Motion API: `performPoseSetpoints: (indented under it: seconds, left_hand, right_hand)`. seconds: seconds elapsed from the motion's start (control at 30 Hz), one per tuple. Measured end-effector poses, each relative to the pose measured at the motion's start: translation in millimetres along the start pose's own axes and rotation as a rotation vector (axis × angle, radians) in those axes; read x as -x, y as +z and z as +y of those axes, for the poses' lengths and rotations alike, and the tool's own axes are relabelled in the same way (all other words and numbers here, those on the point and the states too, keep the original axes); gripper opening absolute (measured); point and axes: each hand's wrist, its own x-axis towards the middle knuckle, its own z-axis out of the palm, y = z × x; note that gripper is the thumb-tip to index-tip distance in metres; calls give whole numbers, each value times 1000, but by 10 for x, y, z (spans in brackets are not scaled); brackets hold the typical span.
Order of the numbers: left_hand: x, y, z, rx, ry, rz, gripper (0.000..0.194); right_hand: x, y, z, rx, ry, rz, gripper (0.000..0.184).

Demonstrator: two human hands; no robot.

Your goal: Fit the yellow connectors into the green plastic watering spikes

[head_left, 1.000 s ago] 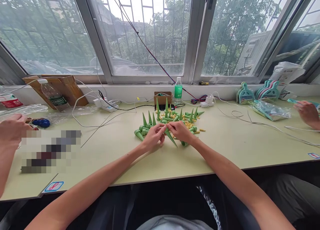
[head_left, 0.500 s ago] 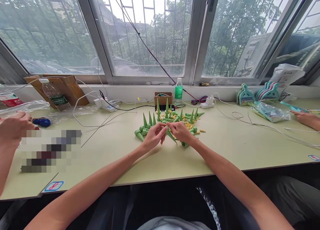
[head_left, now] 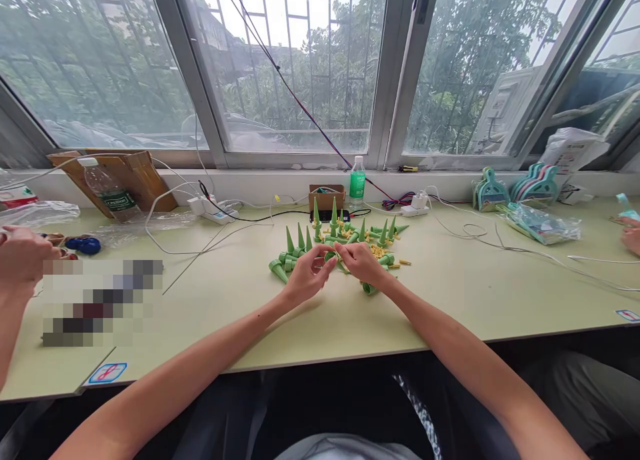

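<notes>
In front of me my left hand [head_left: 311, 271] is closed on a green plastic watering spike [head_left: 330, 255], its fingers curled round the wide, round end. My right hand [head_left: 361, 263] meets it there, thumb and fingers pinched on the same spike and partly covering it. Just behind both hands lies a pile of similar green spikes [head_left: 334, 220], some upright on their caps and others on their sides. Small yellow pieces [head_left: 380, 252] are scattered among them. One more green spike [head_left: 369, 288] lies under my right wrist.
A small cardboard box [head_left: 327, 197] and a green-labelled bottle [head_left: 357, 180] stand behind the pile. Cables and a white power strip [head_left: 215, 210] run along the back. A co-worker's hand [head_left: 25, 257] is at the left, another person's hand [head_left: 631, 236] at the far right.
The spike in my hands has turned; its round end now faces me and its pointed end shows less. The co-workers' hands at both sides have shifted outward.
</notes>
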Motion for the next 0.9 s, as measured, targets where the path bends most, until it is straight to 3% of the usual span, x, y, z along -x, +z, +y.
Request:
performPoseSetpoints:
  seconds: [0.4, 0.73, 0.9]
  left_hand:
    - [-13, -13, -2, -14, -28, 60, 33]
    - [1, -9, 4, -212, 122, 59, 28]
    - [2, -10, 19, -160, 82, 46, 31]
  right_hand:
    - [-1, -7, -6, 18, 38, 21, 52]
    - [-1, 26, 23, 20, 36, 14, 47]
    - [1, 20, 15, 7, 41, 16, 46]
